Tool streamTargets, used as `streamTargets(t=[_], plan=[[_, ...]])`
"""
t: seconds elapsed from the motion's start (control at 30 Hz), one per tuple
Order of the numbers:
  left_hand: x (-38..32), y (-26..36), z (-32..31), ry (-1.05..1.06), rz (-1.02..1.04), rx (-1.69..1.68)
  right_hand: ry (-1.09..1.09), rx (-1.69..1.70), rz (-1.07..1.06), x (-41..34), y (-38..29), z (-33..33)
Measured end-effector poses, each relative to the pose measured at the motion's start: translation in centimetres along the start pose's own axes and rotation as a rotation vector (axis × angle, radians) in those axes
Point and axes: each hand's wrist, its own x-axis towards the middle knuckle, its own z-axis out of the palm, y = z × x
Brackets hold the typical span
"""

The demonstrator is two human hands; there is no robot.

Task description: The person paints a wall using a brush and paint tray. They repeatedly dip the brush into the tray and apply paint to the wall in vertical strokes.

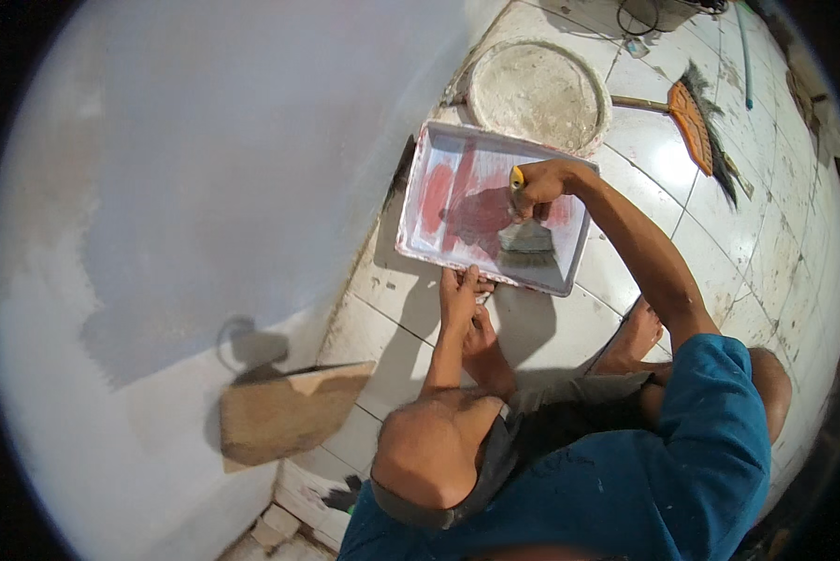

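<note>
My right hand (544, 188) grips a wide flat paintbrush (527, 240) by its handle, whose yellow end shows above the fist. The bristles point down into the near right part of a rectangular paint tray (430, 247). Pale paint covers the tray's inside, with red patches showing through. At the tray's near edge, my left hand (462, 286) holds the rim, thumb on top and fingers partly hidden beneath. Both bare feet are on the floor, the left one close behind my left hand.
A round paint-crusted bucket (540, 95) stands against the tray's far side. Right of it lies a broom (692, 126) with an orange head. The wall (251, 175) at left is partly coated grey. A board (286, 417) leans there. White tiles (651, 182) cover the floor.
</note>
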Motion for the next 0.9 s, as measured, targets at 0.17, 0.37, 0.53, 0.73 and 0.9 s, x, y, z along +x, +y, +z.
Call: streamTargets(t=[0.17, 0.37, 0.53, 0.73, 0.9], plan=[[0.0, 0.4, -0.1, -0.029, -0.008, 0.081, 0.594, 0.502, -0.374, -5.7, 0.3, -4.4], [-0.3, 0.7, 0.1, -0.007, -0.003, 0.159, 1.061, 1.255, -0.847, -1.1, -1.0, -9.5], [-0.3, 0.1, -1.6, 0.037, -0.029, 0.24, 1.225, 1.522, -0.663, 6.8, -4.5, -14.5], [0.1, 0.7, 0.1, 0.03, 0.176, 0.618, 1.31, 1.501, -0.818, 8.3, -5.7, -20.3], [-1.9, 1.6, 0.1, 0.127, -0.052, 0.312, 1.395, 1.382, -0.922, 4.5, -7.2, -17.7]])
